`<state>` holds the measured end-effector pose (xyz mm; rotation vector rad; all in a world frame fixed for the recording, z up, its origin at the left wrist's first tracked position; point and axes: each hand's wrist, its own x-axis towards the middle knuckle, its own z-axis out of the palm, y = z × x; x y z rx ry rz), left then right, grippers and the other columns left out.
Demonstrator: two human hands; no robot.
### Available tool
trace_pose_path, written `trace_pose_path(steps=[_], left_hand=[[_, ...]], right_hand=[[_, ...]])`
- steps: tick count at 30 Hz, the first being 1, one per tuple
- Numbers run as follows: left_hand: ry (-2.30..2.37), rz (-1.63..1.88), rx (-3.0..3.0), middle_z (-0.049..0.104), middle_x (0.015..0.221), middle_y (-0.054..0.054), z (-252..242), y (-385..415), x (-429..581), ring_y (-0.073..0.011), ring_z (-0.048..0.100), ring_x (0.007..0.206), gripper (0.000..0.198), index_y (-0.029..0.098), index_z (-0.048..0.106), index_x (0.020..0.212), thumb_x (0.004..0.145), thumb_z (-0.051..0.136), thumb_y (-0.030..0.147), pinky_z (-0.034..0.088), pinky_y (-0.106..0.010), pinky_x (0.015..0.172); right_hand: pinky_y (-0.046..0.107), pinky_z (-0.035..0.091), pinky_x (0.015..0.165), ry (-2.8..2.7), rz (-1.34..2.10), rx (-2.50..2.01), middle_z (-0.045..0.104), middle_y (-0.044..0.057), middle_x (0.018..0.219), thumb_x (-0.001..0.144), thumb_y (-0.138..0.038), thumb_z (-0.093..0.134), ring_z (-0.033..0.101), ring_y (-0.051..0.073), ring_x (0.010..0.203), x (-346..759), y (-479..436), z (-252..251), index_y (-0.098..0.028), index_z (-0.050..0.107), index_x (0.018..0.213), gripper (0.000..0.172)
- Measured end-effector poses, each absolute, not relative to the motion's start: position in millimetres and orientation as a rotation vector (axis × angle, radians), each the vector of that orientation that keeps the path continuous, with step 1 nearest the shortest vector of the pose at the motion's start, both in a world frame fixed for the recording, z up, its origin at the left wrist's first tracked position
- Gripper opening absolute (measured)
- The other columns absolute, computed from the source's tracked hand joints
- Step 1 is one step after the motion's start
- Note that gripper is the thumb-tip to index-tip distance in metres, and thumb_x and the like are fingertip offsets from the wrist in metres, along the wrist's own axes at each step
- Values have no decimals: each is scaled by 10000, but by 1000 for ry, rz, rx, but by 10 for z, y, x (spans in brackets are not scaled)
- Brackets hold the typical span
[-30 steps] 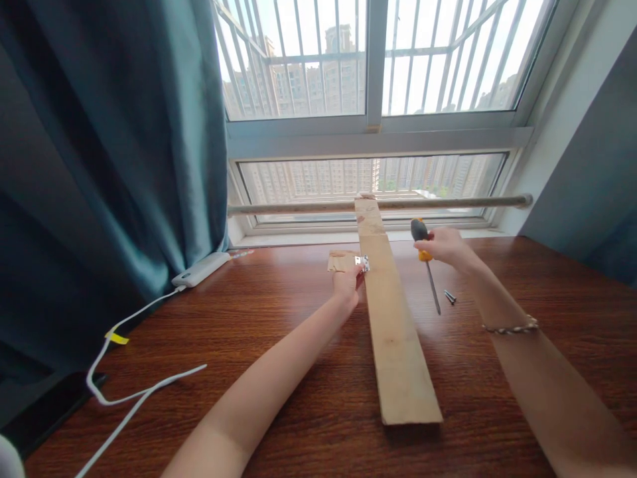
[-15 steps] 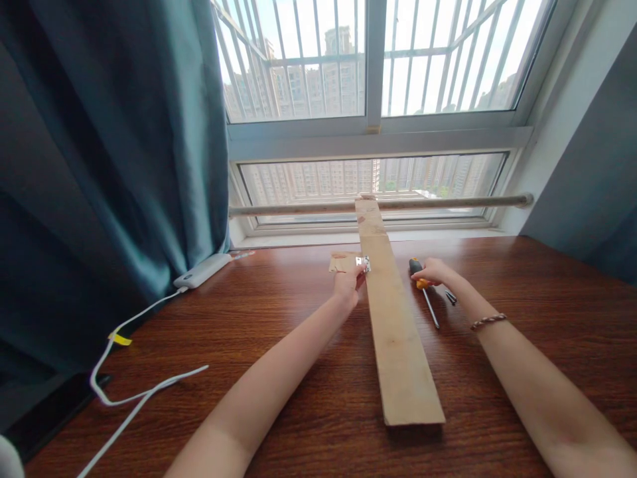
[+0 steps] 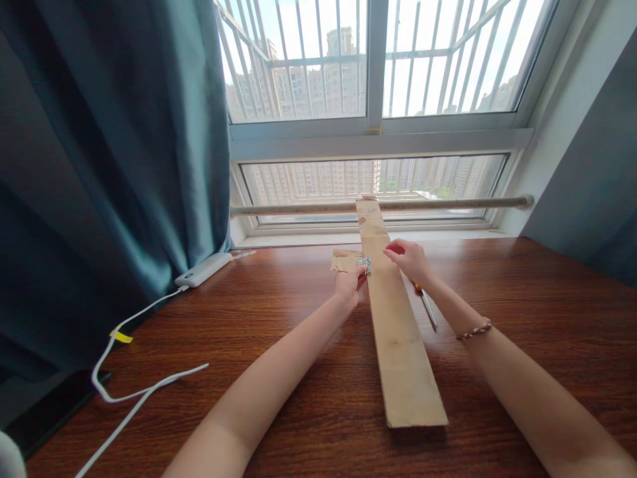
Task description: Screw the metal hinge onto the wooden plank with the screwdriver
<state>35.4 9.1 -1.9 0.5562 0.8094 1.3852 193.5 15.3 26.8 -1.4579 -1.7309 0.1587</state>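
A long pale wooden board (image 3: 404,345) lies lengthwise on the table, its far end reaching the window rail. A small metal hinge (image 3: 365,264) sits at its left edge, beside a short piece of wood (image 3: 343,260). My left hand (image 3: 350,284) pinches the hinge against the board's edge. Over the right side of the board hovers my right hand (image 3: 408,259), thumb and fingers pressed together; whatever they hold is too small to make out. A screwdriver (image 3: 428,307) with an orange and dark handle lies right of the board, its handle mostly hidden behind my right hand.
A white power strip (image 3: 203,271) rests by the blue curtain (image 3: 149,146), and its white cable (image 3: 134,398) loops over the left of the table (image 3: 547,332). Behind the table, a horizontal rail (image 3: 448,204) runs in front of the barred window.
My right hand has moved left and away from me, from beside the screwdriver to above the board. My left hand stays at the hinge.
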Motion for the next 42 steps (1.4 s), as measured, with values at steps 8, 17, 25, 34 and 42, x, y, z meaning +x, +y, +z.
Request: trace_pose_path(steps=[8,17,25,34,42], left_hand=[[749,1374,562,680,720,-34,-18,71,361,-94,610,604,189,126,649,745,639,645,-30,501,-195,628],[732,1402,567,686,752,-49,-39,90,375,-114,622,639,199,125,643,772,649,626,-31,503,-212,636],[780,1396,568,676,727,-39,-27,78,376,-113,615,624,190,116,633,754,624,649,-22,498,-220,642],[787,1307,542,675,726,-45,-62,131,347,-118,612,600,177,122,609,752,635,650,-4,497,-217,598],[733,1317,520,659,660,-38,-31,112,345,-104,595,576,145,112,613,691,650,610,-27,484,-197,570]], right_hand=[[235,432,614,-1745,365,-1506,710,31,771,737,-324,651,632,162,699,1559,181,217,-193,736,877,210],[241,430,598,-1508,435,-1632,721,13,805,682,-374,676,648,179,752,1489,211,180,-231,750,828,218],[263,473,714,-1167,749,-1188,705,68,866,618,-418,703,636,180,801,1496,258,154,-144,701,845,356],[209,409,491,-853,997,-959,565,-12,645,583,-311,664,487,80,501,1749,231,219,-183,500,753,269],[234,225,511,-1897,487,-1270,431,-37,533,662,-401,677,366,85,531,1799,126,225,-176,717,744,243]])
